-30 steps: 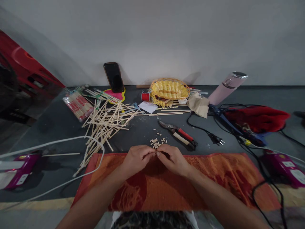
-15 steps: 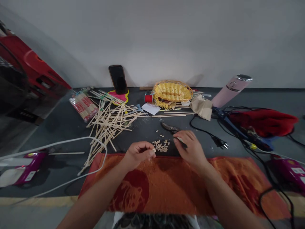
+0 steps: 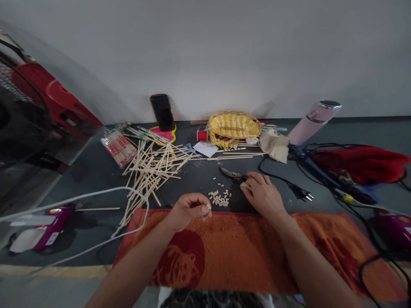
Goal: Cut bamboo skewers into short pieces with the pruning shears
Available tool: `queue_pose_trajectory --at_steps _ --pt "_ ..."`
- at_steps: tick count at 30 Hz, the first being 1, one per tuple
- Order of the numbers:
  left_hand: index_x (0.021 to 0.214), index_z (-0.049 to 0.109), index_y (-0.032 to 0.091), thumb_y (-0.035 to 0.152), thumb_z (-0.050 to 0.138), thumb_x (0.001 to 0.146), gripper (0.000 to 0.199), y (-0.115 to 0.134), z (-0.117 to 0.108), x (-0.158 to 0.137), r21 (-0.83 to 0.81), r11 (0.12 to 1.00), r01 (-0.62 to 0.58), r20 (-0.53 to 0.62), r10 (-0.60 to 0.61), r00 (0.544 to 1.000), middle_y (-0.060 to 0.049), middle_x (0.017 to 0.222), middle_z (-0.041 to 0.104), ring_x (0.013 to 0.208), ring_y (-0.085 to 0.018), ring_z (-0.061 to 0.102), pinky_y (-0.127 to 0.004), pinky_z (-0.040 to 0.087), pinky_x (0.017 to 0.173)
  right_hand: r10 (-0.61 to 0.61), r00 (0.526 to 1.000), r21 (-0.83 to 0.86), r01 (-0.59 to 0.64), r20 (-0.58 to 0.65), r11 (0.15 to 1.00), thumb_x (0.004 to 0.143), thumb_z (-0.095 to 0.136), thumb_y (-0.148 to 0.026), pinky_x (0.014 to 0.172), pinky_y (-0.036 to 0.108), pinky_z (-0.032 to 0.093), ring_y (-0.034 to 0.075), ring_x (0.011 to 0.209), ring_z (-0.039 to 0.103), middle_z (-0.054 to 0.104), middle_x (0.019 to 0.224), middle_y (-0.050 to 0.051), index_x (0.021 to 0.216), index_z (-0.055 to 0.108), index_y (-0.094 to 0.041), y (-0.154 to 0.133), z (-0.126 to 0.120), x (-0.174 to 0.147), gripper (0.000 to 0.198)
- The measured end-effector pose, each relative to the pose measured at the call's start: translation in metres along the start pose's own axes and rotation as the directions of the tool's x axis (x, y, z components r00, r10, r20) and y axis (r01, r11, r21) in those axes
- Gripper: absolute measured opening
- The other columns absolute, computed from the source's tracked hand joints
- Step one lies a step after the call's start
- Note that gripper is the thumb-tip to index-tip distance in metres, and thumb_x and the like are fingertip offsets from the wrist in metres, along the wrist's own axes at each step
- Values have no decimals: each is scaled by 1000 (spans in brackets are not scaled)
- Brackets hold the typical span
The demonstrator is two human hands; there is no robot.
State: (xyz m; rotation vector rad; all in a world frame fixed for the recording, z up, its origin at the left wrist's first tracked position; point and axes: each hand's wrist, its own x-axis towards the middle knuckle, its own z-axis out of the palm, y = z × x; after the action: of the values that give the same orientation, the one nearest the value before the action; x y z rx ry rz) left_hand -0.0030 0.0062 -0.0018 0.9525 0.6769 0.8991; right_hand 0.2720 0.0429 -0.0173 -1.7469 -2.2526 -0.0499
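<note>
My left hand [image 3: 191,210] is closed in a pinch above the near edge of the orange towel. Between its thumb and finger shows the pale tip of a small wooden stick piece [image 3: 208,206]. My right hand [image 3: 265,192] is curled over the handles of the pruning shears [image 3: 233,173], which lie on the dark table with the blade pointing left. A pale sliver shows by its thumb; I cannot tell what it is. Between my hands lies a heap of short cut stick pieces [image 3: 220,199], with several loose ones just beyond it.
Long thin wooden sticks [image 3: 154,167] are strewn to the left, beside a plastic-wrapped pack [image 3: 118,147]. At the back stand a phone [image 3: 162,112], red thread spool [image 3: 202,136], yellow basket [image 3: 236,126] and pink flask [image 3: 314,122]. Cables and a plug [image 3: 302,193] lie right; an orange towel [image 3: 244,252] covers the front.
My right hand has shifted slightly right and away from me, covering more of the shears' handles. My left hand keeps its pinch. The whole view has shifted a little.
</note>
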Motion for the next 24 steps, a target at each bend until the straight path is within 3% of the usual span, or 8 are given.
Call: queue_pose_trajectory --at_steps 4,7,8,11,14,17,20,24 --pt "79 66 10 29 74 77 20 1 -2 1 27 1000 -13 -15 13 1000 -4 67 66 57 -8 53 -20 40 57 68 991 210 -42 -118 977 90 51 -34 82 37 48 25 104 57 53 125 11 83 58 -21 -3 -10 2 17" --pt "77 65 10 31 74 76 22 3 -2 2 37 999 -16 -27 17 999 -4 66 65 56 -8 52 -20 39 56 169 963 447 -61 -207 893 85 59 -42 81 34 48 25 106 57 56 115 11 82 57 -20 -5 -23 1 22" --pt "76 64 10 31 74 76 23 4 -2 3 39 999 -16 -30 18 999 -4 65 65 56 -8 52 -20 38 56 177 968 505 -63 -181 861 82 63 -44 80 33 48 25 105 57 59 109 10 83 59 -20 -6 -27 0 25" --pt "76 63 10 33 75 75 26 5 -2 4 44 999 -8 -48 10 999 -3 64 64 55 -8 51 -20 37 55 108 992 655 -129 72 744 83 62 -41 67 28 49 18 79 61 63 90 3 100 61 -20 -12 -36 -3 27" --pt "77 63 11 33 76 74 26 5 -3 4 48 999 -2 -82 6 997 -3 65 64 55 -8 50 -20 37 55 -7 995 729 -71 104 681 86 59 -35 70 29 50 19 86 62 63 90 4 95 60 -20 -21 -36 -7 18" --pt "78 63 11 33 76 73 26 5 -5 4 43 999 3 -116 2 993 -2 64 64 55 -8 50 -20 37 55 -82 996 703 79 -30 707 86 57 -26 86 35 48 24 114 53 59 110 11 82 55 -21 -29 -32 -10 7" --pt "78 63 11 30 76 74 23 6 -8 4 28 1000 -13 -108 16 994 -2 65 64 55 -7 50 -20 37 55 -172 978 559 206 -114 803 84 56 -16 89 40 47 24 110 54 43 134 15 85 54 -20 -32 -28 -12 5" --pt "79 62 11 28 76 74 23 5 -10 4 -16 1000 -25 -68 24 997 -2 65 64 55 -7 51 -19 37 55 -312 943 329 333 -118 883 77 54 -7 91 48 44 26 107 53 35 140 17 96 55 -19 -33 -24 -13 22"
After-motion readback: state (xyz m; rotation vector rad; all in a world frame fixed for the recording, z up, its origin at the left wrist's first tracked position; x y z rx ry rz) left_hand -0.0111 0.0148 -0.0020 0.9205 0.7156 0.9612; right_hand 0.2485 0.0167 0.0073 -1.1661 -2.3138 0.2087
